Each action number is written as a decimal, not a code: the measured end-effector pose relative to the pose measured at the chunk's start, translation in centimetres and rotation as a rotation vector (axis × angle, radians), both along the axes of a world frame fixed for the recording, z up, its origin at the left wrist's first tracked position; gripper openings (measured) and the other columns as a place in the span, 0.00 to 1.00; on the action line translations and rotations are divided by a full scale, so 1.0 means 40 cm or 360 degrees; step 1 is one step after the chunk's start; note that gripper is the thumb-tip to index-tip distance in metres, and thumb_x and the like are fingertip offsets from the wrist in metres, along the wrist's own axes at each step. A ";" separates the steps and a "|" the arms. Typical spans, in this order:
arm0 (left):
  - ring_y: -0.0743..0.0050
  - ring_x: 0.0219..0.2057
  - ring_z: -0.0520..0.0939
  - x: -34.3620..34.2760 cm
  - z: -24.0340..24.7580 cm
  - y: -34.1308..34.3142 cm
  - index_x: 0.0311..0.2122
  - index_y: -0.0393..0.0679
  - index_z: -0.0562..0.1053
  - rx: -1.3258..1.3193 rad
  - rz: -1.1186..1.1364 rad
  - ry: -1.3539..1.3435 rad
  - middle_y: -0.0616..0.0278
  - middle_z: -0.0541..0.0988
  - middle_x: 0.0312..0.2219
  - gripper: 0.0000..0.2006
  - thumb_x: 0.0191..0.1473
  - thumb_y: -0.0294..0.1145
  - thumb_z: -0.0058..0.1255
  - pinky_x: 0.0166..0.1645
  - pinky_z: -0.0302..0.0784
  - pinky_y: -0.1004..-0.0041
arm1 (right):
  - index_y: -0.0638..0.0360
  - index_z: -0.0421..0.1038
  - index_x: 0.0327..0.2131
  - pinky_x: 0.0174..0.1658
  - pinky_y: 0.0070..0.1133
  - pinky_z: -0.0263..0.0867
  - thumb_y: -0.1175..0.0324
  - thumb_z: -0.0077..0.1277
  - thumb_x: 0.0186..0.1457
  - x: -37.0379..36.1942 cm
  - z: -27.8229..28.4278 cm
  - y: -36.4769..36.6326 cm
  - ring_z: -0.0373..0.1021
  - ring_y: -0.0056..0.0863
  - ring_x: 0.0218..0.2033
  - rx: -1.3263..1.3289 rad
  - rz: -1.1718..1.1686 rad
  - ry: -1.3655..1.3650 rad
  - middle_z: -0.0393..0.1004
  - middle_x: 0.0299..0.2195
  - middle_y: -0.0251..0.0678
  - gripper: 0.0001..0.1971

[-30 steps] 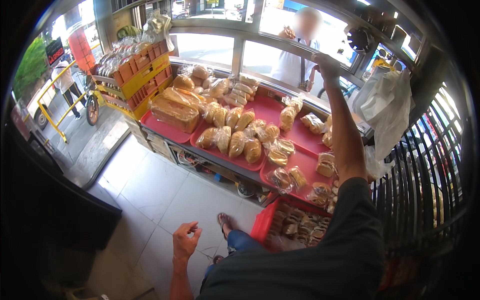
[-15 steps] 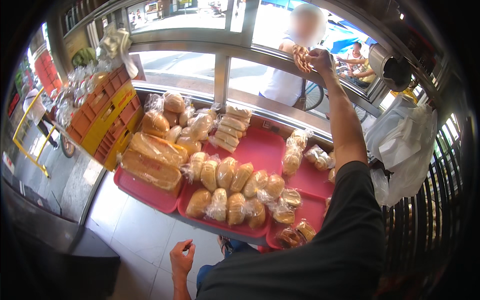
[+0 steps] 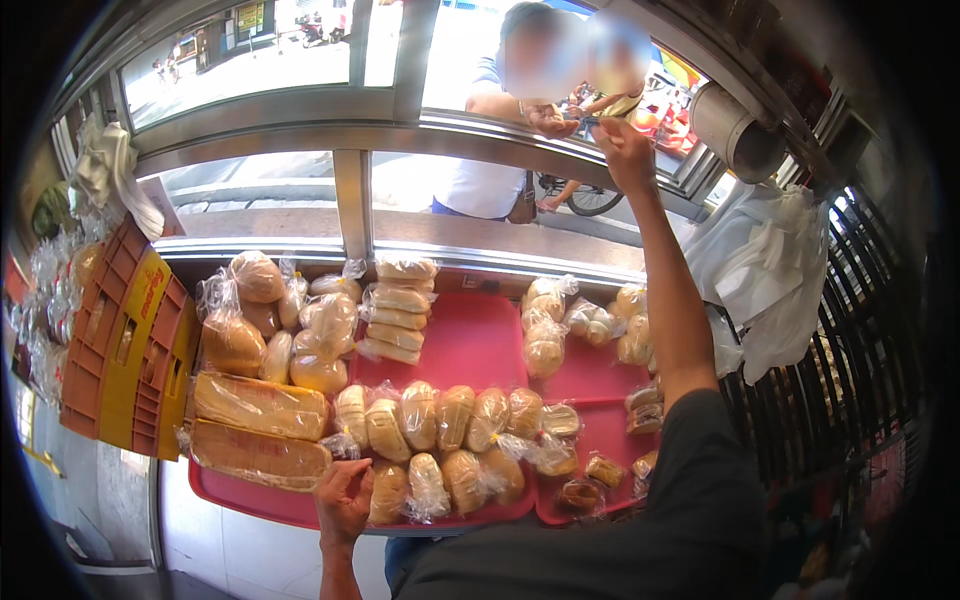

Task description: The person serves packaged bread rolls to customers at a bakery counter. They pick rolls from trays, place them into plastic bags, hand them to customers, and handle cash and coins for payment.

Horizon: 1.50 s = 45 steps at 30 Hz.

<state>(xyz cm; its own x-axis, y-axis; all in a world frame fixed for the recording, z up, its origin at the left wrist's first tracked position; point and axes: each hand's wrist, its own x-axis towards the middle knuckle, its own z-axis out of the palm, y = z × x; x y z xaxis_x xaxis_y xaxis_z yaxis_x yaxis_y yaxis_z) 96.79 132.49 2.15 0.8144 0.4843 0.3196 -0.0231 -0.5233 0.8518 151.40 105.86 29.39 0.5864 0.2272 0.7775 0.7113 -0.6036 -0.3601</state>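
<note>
Metal-framed window (image 3: 353,200) across the top of the view, bright street beyond; clock read with 12 at the top, centre on the red trays (image 3: 460,340)

Between 1 and 2: my right hand (image 3: 626,150), arm stretched out to the window gap, fingers bent, tips just beside the other person's hand (image 3: 548,120); whether they touch, or I pinch anything, I cannot tell. That person (image 3: 475,190) stands outside at 12, white shirt, brown bag (image 3: 522,200) at the hip

At 7: my left hand (image 3: 343,498), well apart from the right, fingers curled, thumb near the fingertips, nothing seen in the grip. Nearest to it, a wrapped roll (image 3: 390,495) just beside the fingers; contact unclear

Rows of wrapped rolls (image 3: 420,415) between 6 and 7. Two long loaves (image 3: 262,455) in clear wrap at 8. Round buns (image 3: 255,280), bagged, at 9; orange and yellow crates (image 3: 130,340) farther out that way. Small pastries (image 3: 580,495) at 5. White plastic bags (image 3: 770,270) hang at 3, dark bars (image 3: 860,290) beyond
</note>
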 end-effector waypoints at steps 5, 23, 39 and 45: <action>0.57 0.37 0.87 0.172 0.063 0.110 0.42 0.38 0.82 0.0050 -0.0235 -0.0152 0.53 0.84 0.35 0.08 0.56 0.22 0.63 0.44 0.82 0.66 | 0.63 0.82 0.46 0.32 0.23 0.73 0.60 0.58 0.64 -0.257 -0.384 -0.095 0.77 0.22 0.28 0.0104 0.0289 0.0725 0.82 0.28 0.37 0.16; 0.46 0.74 0.54 1.252 0.487 0.451 0.69 0.47 0.62 0.1623 0.0421 -0.0991 0.52 0.59 0.71 0.34 0.63 0.47 0.58 0.75 0.49 0.42 | 0.63 0.74 0.57 0.53 0.35 0.73 0.46 0.56 0.65 0.018 -0.044 0.009 0.78 0.46 0.51 -0.0132 -0.0098 -0.0025 0.80 0.52 0.52 0.29; 0.49 0.72 0.57 1.295 0.394 0.471 0.69 0.49 0.62 0.1582 0.0588 -0.1090 0.52 0.63 0.65 0.32 0.60 0.38 0.51 0.75 0.45 0.42 | 0.51 0.83 0.41 0.57 0.38 0.66 0.44 0.46 0.64 0.292 -0.169 0.068 0.78 0.44 0.47 -0.0488 -0.0401 -0.0151 0.85 0.42 0.41 0.23; 0.46 0.72 0.58 1.270 0.413 0.461 0.69 0.48 0.60 0.1625 0.0578 -0.1040 0.51 0.64 0.65 0.31 0.61 0.38 0.51 0.73 0.45 0.39 | 0.52 0.83 0.39 0.56 0.38 0.66 0.46 0.47 0.63 0.280 -0.174 0.081 0.78 0.43 0.47 -0.0416 -0.0433 -0.0218 0.85 0.40 0.41 0.22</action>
